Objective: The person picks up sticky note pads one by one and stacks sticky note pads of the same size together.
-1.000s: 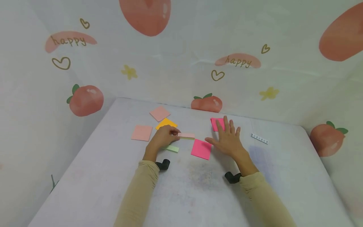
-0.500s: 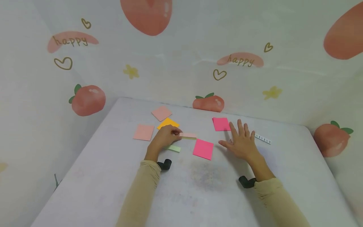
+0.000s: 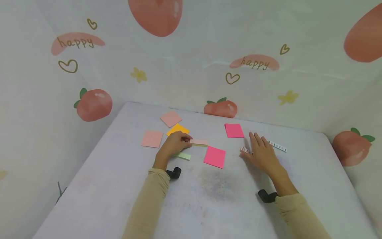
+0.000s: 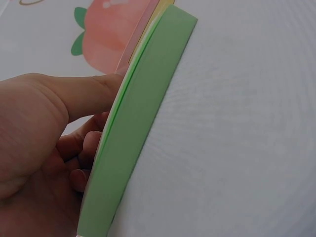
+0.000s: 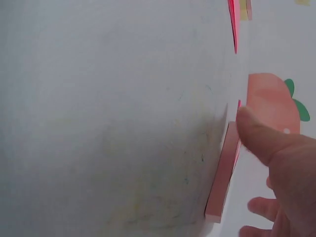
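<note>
My left hand pinches the near end of a narrow pale-pink and yellow pad of sticky notes at the middle of the table. Just below that hand lies a light-green strip pad, large in front of the fingers in the left wrist view. My right hand is over the table with fairly straight fingers. Under its thumb lies a short strip with a printed top; in the right wrist view it shows as a pink strip pad, the thumb right at its end.
Two pale-pink square notes and an orange note lie at the left. One hot-pink note is between the hands, others further back. A white printed strip lies beyond the right fingers. A patterned cloth wall stands behind.
My right hand has moved rightward and a little nearer, off the hot-pink notes to the short printed strip, its spread fingers drawing together. My left hand keeps its pinch in place.
</note>
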`<state>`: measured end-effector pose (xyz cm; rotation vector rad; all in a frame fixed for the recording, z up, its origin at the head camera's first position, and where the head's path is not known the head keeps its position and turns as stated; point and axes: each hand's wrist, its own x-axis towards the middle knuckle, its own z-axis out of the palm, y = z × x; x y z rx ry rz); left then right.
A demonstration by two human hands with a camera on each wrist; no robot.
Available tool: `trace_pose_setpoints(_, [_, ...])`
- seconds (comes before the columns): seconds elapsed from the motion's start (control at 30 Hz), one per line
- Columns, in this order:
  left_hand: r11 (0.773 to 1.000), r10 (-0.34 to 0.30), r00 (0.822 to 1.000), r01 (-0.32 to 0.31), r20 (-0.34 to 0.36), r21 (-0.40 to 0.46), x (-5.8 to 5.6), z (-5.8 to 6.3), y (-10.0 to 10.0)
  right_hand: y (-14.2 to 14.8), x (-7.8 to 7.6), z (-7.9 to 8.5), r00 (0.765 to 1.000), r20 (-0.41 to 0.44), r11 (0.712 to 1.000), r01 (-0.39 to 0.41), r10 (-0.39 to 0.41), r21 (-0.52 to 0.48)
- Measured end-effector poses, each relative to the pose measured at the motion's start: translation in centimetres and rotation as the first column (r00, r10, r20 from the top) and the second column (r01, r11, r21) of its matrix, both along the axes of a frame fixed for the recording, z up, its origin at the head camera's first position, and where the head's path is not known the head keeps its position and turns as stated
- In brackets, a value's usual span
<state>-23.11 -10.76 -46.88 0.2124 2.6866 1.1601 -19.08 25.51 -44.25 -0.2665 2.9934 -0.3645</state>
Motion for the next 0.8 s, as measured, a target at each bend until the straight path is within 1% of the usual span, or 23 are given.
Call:
trace_pose_setpoints(0.13, [1.000, 0.006, 1.000, -0.006, -0.004, 0.003, 0.0, 0.1, 0.0, 0.2, 0.3, -0.1, 1.000, -0.009, 1.000, 0.014, -0.014, 0.003])
trace_pose_setpoints(0.3, [1.000, 0.014, 1.000, -0.014, 0.002, 0.002, 0.1, 0.2, 0.0, 0.3, 0.4, -0.3, 1.000, -0.020, 1.000, 0.024, -0.023, 0.012])
trace_pose_setpoints(0.43, [1.000, 0.014, 1.000, -0.014, 0.008, -0.004, 0.1, 0.1, 0.1, 0.9, 0.4, -0.4, 1.000, -0.026, 1.000, 0.007, -0.008, -0.024])
trace_pose_setpoints(0.53, [1.000, 0.011, 1.000, -0.011, 0.009, -0.005, 0.2, 0.1, 0.1, 1.2, 0.5, -0.5, 0.999, -0.045, 0.998, -0.029, 0.026, -0.054])
trace_pose_setpoints(0.67, [1.000, 0.010, 1.000, -0.009, 0.009, -0.007, 0.1, 0.1, 0.1, 1.4, 0.5, -0.7, 0.997, -0.066, 0.995, -0.056, 0.051, -0.087])
trace_pose_setpoints(0.8, [1.000, 0.008, 1.000, -0.008, 0.001, -0.007, 0.1, 0.1, 0.1, 1.3, 0.5, -0.8, 0.997, -0.072, 0.994, -0.048, 0.042, -0.093])
